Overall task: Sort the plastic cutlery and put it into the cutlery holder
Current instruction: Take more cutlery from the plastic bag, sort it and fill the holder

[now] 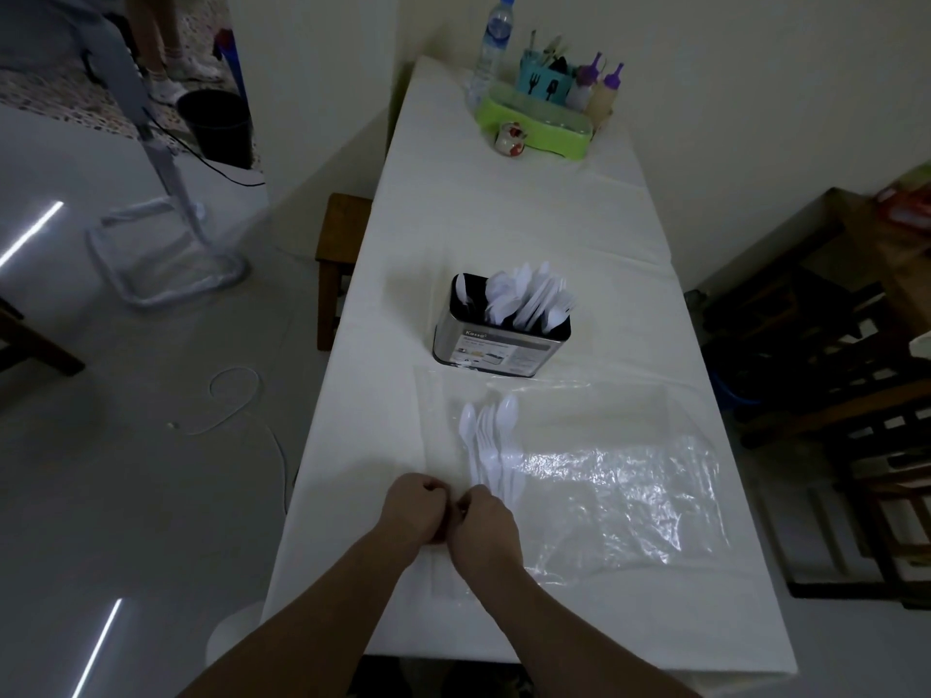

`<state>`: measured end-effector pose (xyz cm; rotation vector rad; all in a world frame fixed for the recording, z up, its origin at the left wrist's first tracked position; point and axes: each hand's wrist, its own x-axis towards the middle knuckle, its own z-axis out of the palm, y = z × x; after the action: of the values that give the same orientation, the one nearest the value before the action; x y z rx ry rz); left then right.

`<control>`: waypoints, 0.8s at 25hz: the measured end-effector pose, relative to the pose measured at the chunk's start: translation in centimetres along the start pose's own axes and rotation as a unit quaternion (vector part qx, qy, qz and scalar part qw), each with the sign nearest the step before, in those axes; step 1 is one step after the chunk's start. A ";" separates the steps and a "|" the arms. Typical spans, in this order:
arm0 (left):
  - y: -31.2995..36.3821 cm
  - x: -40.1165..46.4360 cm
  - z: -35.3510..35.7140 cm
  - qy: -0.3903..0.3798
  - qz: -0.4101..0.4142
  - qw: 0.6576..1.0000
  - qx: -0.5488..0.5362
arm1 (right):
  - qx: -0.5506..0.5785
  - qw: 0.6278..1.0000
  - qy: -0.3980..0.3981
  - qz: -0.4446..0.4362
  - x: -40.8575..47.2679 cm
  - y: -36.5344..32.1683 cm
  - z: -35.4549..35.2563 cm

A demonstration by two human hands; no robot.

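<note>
Just beyond both hands' curled fingers, the loose plastic cutlery lies; grip hidden.

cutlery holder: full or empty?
Partly filled. The cutlery holder stands upright with white cutlery packed in its right side; its left section looks dark, nearly empty.

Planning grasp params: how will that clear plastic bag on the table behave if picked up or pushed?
Probably floppy: the clear plastic bag lies flat and wrinkled on the table. Likely very light, so a push would crumple or slide it. Its glossy sheen suggests slippery film. Loose cutlery resting at its left edge could shift.
</note>
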<state>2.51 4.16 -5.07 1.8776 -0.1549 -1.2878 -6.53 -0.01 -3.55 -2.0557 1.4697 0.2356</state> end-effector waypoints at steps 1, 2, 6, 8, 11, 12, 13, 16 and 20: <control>-0.1 0.0 -0.1 -0.004 -0.006 1.000 -0.015 | 0.003 1.000 0.004 -0.002 0.0 0.0 0.0; -0.1 0.0 -0.3 -0.008 -0.011 0.999 -0.031 | 0.003 1.000 0.006 -0.004 0.1 0.0 -0.1; -0.6 0.0 -0.5 -0.016 -0.011 0.997 -0.068 | -0.047 0.999 0.001 -0.019 0.3 -0.2 -0.4; -0.7 0.2 -0.3 -0.007 0.002 0.999 -0.034 | -0.072 0.997 0.000 -0.021 0.2 -0.4 -0.5; -0.5 0.7 0.2 0.009 0.039 0.996 0.085 | -0.097 0.995 0.001 -0.027 0.2 -0.3 -0.6; -0.3 0.7 0.3 0.013 0.049 0.991 0.122 | -0.104 0.994 0.002 -0.030 0.1 -0.3 -0.5; -0.2 0.6 0.4 0.016 0.056 0.987 0.147 | -0.109 0.994 0.002 -0.032 0.0 -0.3 -0.5; -0.3 0.6 0.4 0.010 0.071 0.982 0.175 | -0.109 0.994 0.002 -0.029 -0.3 -0.4 -0.2; -0.5 0.9 0.2 -0.003 0.058 0.986 0.154 | -0.099 0.995 0.005 -0.014 -0.4 -0.7 -0.1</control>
<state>2.62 3.91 -6.14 2.0883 -0.4842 -1.2452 -6.02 0.43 -3.03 -2.2366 1.4732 0.3731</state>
